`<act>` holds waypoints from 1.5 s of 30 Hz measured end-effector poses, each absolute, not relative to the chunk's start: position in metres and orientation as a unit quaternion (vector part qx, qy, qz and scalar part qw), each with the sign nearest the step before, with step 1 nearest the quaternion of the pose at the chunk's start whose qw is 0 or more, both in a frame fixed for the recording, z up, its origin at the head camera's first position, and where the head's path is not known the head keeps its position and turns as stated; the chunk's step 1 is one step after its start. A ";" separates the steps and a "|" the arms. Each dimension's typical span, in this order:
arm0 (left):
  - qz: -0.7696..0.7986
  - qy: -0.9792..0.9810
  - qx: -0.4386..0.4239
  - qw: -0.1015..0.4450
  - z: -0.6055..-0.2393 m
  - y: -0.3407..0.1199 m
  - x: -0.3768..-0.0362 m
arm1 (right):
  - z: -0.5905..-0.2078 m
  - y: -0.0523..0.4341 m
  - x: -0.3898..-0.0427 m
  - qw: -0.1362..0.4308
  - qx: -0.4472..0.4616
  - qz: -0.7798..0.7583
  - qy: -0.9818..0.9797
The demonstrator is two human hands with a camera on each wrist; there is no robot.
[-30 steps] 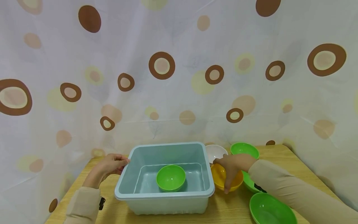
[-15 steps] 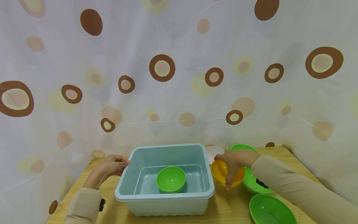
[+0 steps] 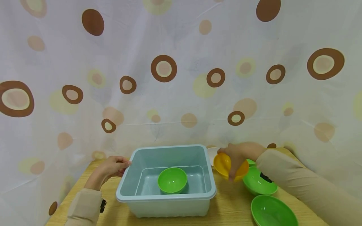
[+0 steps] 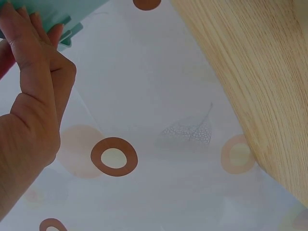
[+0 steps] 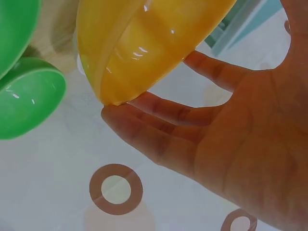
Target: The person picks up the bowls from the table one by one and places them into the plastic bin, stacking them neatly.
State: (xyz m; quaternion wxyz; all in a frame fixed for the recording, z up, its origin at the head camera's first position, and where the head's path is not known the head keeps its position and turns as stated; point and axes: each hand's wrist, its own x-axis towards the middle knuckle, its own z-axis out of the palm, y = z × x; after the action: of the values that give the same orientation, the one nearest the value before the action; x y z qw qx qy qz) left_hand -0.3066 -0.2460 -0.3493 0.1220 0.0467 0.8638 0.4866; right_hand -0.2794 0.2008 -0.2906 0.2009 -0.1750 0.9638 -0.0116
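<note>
While your right hand [image 3: 238, 157] grips the tilted yellow bowl [image 3: 226, 165] with curled fingers, clear the tub [image 3: 167, 196] rim first. Let your left hand [image 3: 111, 168], closed on the tub's corner, steady it.

A pale curtain [image 3: 181, 78] with brown rings hangs behind a wooden table [image 3: 232, 207].

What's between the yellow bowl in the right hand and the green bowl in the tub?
In the head view, only the tub's right wall separates the yellow bowl, held by the right hand, from the green bowl.
</note>
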 end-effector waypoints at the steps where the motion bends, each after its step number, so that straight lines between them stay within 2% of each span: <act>1: 0.487 0.864 0.046 0.121 -0.349 -0.246 -0.307 | -0.288 0.201 -0.279 0.199 -0.174 -0.010 0.964; 25: 0.490 0.862 0.051 0.122 -0.349 -0.246 -0.307 | -0.226 0.204 -0.284 0.172 -0.191 0.003 0.966; 45: 0.496 0.858 0.047 0.126 -0.350 -0.246 -0.307 | -0.194 0.190 -0.289 0.142 -0.206 -0.001 0.968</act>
State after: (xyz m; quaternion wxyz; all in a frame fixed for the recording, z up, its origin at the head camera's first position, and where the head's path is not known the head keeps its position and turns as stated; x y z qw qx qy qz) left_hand -0.3073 -0.2464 -0.3499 0.1261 0.0467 0.8578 0.4961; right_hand -0.2890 0.1904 -0.1936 0.1418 -0.2059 0.9682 -0.0012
